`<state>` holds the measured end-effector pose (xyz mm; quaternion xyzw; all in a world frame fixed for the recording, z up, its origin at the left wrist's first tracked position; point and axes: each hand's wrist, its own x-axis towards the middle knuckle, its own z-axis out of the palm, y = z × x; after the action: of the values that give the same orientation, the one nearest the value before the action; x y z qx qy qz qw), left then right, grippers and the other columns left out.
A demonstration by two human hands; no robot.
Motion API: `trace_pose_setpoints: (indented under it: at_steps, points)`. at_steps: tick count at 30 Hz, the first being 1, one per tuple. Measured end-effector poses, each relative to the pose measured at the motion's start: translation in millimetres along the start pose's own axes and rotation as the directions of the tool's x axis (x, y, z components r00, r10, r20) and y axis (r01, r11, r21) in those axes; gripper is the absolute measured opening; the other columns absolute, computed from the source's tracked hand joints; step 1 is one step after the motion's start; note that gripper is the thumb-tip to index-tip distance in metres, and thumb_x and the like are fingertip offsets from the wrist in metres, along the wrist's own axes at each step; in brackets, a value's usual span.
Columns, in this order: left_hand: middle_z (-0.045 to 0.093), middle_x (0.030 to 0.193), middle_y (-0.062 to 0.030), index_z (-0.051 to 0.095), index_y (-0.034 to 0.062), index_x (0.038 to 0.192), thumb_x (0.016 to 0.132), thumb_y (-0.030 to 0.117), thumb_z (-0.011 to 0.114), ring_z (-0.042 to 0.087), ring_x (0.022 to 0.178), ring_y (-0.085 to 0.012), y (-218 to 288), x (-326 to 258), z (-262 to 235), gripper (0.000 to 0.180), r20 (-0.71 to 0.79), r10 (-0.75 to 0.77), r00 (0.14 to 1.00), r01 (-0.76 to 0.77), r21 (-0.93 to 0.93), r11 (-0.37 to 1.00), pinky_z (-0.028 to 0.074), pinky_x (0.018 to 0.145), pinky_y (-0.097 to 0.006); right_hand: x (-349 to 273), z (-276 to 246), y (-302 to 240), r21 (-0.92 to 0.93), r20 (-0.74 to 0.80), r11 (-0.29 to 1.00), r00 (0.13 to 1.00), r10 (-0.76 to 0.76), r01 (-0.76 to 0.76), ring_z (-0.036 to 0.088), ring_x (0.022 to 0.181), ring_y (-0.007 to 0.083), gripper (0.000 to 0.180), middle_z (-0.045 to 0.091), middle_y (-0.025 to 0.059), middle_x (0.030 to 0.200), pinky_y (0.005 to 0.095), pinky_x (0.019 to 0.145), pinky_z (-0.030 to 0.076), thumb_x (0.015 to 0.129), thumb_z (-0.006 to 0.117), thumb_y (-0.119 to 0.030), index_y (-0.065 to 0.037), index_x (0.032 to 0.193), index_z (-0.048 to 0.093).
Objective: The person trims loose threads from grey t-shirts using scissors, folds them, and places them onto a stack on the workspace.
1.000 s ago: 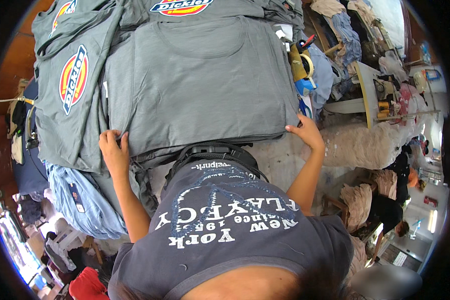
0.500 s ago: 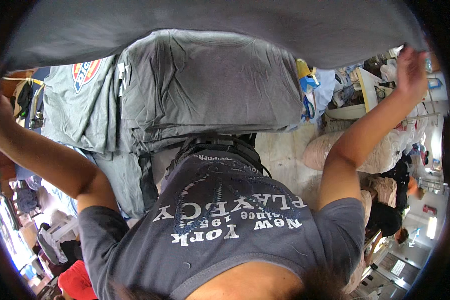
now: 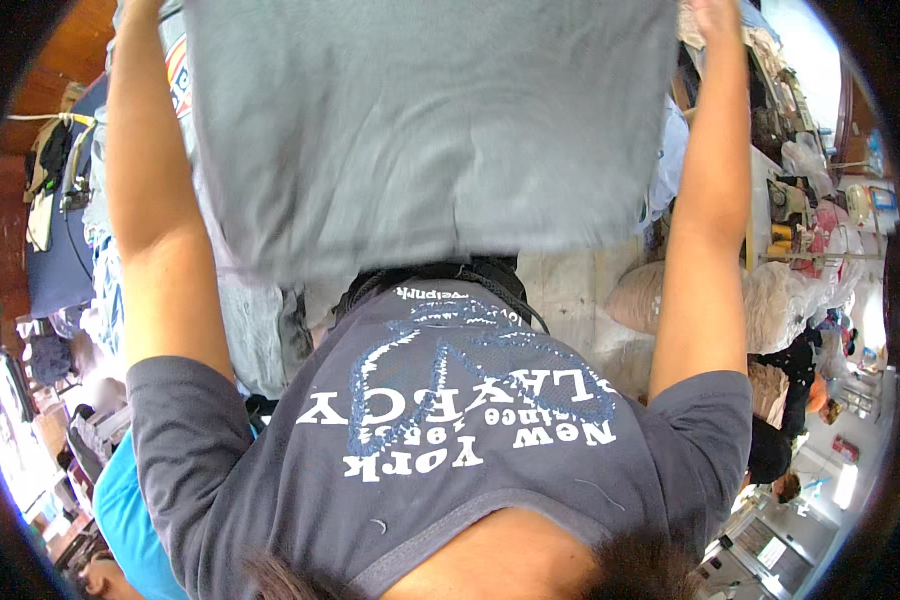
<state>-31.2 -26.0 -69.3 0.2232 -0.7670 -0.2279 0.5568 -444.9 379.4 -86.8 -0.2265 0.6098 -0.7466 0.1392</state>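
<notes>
A grey T-shirt [image 3: 440, 130], its hem toward me, is spread wide between my two raised arms and slightly blurred by motion. My left hand [image 3: 142, 8] is at the top edge of the picture by the shirt's left side, its fingers cut off. On the far right, my right hand [image 3: 715, 18] grips near the shirt's other side, also partly cut off. Behind the left edge of the shirt, part of a lighter grey shirt with a colourful print [image 3: 177, 75] peeks out. The pile of folded grey shirts is mostly covered.
Grey cloth [image 3: 260, 335] hangs down at the left of my body. A big bundle in clear plastic [image 3: 635, 298] lies on the right, near shelves with thread spools [image 3: 782, 240]. A person in bright blue [image 3: 125, 510] is close behind my left arm.
Both arms have stretched forward and drawn closer together. The grey shirt has come down from overhead over the pile. A person in blue now shows at lower left, where red clothing was.
</notes>
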Motion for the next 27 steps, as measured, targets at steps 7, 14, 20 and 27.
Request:
trace_pose_setpoints:
  at_steps: [7,14,20,27]
  points:
    - [0.057,0.104,-0.0181,0.052,0.0056,0.112,0.077,0.035,0.06,0.053,0.098,-0.0276,-37,-167,9,0.046,0.315,-0.208,0.926,0.03,0.488,0.872,0.039,0.084,-0.034,-132,-8,123,-0.564,0.297,0.737,0.924,-0.239,0.372,0.051,0.09,0.0115,0.028,0.059,0.0051,0.098,0.0217,0.077,0.04,0.08,0.058,-0.019,-0.001,0.101,0.057]
    - [0.048,0.094,-0.0115,0.054,0.0054,0.102,0.069,0.029,0.069,0.046,0.089,-0.0262,65,-335,-34,0.043,0.191,-0.306,0.933,0.215,0.384,0.898,0.037,0.079,-0.036,-285,-59,156,-0.764,0.118,0.616,0.98,-0.163,0.194,0.051,0.096,0.0207,0.025,0.056,0.0078,0.101,0.0293,0.086,0.038,0.075,0.06,-0.008,-0.005,0.099,0.059]
    - [0.049,0.1,-0.0154,0.048,0.0042,0.11,0.068,0.02,0.069,0.048,0.094,-0.0302,111,-348,-3,0.05,0.353,-0.191,0.916,-0.018,0.51,0.86,0.039,0.08,-0.036,-295,-67,140,-0.585,-0.07,0.803,0.993,0.094,-0.118,0.048,0.097,0.0198,0.033,0.051,0.0064,0.108,0.0284,0.082,0.039,0.07,0.063,-0.005,-0.009,0.102,0.058]
    - [0.059,0.077,-0.0038,0.059,0.0006,0.086,0.079,0.009,0.056,0.053,0.061,-0.0103,64,-306,-35,0.012,0.226,-0.728,0.647,0.744,-0.399,0.537,0.044,0.055,-0.023,-294,-60,127,-0.812,0.121,0.575,0.993,0.009,0.094,0.049,0.072,0.0127,0.031,0.054,0.0028,0.088,0.0228,0.06,0.043,0.063,0.062,0.004,-0.008,0.093,0.062]
